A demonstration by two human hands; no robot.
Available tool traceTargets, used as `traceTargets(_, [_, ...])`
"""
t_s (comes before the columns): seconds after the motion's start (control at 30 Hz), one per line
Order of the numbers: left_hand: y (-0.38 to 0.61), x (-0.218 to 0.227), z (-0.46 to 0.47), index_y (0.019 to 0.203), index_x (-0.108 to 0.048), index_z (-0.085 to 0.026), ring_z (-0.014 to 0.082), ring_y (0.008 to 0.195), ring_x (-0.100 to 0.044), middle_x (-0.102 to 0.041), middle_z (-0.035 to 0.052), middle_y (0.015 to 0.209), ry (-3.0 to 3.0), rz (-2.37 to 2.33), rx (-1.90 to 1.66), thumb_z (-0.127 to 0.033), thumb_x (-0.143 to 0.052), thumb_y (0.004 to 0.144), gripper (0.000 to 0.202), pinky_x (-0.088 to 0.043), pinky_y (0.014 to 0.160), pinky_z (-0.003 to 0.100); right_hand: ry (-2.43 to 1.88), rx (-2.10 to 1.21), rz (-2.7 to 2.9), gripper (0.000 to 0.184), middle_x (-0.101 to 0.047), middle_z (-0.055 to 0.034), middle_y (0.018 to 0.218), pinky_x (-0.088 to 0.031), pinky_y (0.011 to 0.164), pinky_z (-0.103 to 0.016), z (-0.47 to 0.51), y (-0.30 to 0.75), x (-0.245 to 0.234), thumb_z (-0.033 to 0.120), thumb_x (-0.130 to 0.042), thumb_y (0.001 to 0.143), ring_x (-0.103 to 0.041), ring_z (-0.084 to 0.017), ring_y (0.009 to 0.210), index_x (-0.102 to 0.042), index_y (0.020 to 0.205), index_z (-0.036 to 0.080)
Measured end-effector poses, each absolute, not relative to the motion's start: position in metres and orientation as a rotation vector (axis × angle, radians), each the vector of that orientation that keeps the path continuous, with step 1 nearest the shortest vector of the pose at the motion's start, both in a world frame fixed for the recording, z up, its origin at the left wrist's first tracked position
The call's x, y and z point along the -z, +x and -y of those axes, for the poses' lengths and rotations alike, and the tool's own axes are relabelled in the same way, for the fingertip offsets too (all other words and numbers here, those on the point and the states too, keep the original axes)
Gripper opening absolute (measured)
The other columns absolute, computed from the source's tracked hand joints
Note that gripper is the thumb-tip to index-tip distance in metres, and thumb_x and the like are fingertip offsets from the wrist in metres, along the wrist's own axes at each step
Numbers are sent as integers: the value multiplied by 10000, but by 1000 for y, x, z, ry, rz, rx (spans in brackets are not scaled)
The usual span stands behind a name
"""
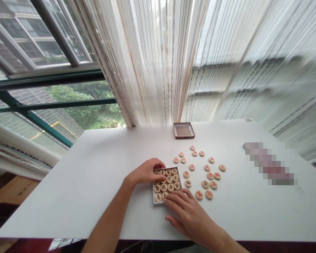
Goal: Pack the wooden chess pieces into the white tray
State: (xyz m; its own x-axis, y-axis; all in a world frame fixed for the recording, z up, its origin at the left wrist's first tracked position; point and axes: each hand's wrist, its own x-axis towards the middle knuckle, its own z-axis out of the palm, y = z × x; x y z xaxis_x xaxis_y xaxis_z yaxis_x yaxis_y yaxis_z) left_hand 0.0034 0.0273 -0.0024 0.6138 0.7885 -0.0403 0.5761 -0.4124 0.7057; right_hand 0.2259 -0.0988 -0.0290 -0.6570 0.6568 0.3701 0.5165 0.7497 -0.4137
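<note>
A shallow square box point(154, 197) lies on the white table, holding rows of round wooden Chinese chess pieces point(163, 187) with black characters. My left hand point(146, 171) is closed around the box's far left corner, its thumb over the pieces and its fingers by the far edge. Over the near right corner rests my right hand point(188, 212), fingers stretched out and thumb apart; whatever lies under its fingertips is hidden. Loose red-marked chess pieces point(210, 175) are scattered right of the box. Among them are black-marked ones, such as a chess piece point(205, 184) near the middle.
An empty box lid point(184, 130) sits at the table's far edge. On the right of the white table point(94, 168) lies a pixelated long pinkish object point(270, 165). Striped curtains point(152, 63) hang behind, with a window at left. A cardboard box point(18, 189) stands below, left.
</note>
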Motion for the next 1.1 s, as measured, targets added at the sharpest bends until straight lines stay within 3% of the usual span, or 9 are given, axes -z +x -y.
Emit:
traceTargets(0.23, [6, 9, -28, 1040, -686, -202, 185, 833, -620, -666, 43, 961, 2166, -1074, -448, -449, -715, 813, 336, -498, 753, 276, -869, -339, 2365, 307, -689, -87, 1202, -494, 948, -422, 103, 236, 23, 253, -597, 953, -615, -254, 1107, -582, 1255, 198])
traceTargets(0.43, [15, 15, -28, 918, -708, -209, 164, 758, -602, -686, 24, 877, 2207, -1167, -541, -410, -596, 911, 230, -468, 689, 257, -1078, -153, 2087, 275, -704, -90, 1047, -512, 921, -449, 97, 303, 29, 137, -563, 935, -642, -255, 1006, -628, 1188, 224])
traceTargets(0.57, [18, 17, -29, 885, -720, -216, 158, 729, -589, -692, 17, 852, 2235, -1204, -571, -388, -584, 920, 222, -454, 668, 249, -1216, -142, 2146, 208, -703, -80, 1055, -516, 893, -442, 79, 350, 27, 191, -593, 936, -633, -262, 1022, -662, 1125, 244])
traceTargets(0.77, [18, 20, -30, 885, -742, -229, 152, 708, -587, -690, 15, 844, 2276, -1207, -563, -422, -606, 910, 237, -449, 668, 243, -1254, -392, 2428, 99, -730, -29, 975, -448, 949, -442, 53, 356, -1, 271, -614, 943, -627, -237, 974, -712, 949, 269])
traceTargets(0.93, [18, 20, -31, 882, -757, -235, 151, 710, -594, -689, 19, 844, 2288, -1210, -554, -440, -596, 918, 263, -450, 683, 245, -1325, -505, 2543, 105, -731, -35, 839, -444, 832, -385, 38, 339, -19, 239, -643, 911, -617, -241, 911, -721, 842, 231])
traceTargets(1.1, [18, 20, -31, 875, -759, -230, 149, 699, -585, -687, 21, 831, 2283, -1211, -561, -436, -594, 918, 268, -447, 676, 243, -1356, -493, 2559, 124, -719, -60, 888, -449, 801, -352, 30, 335, -15, 242, -609, 924, -627, -232, 885, -726, 896, 213])
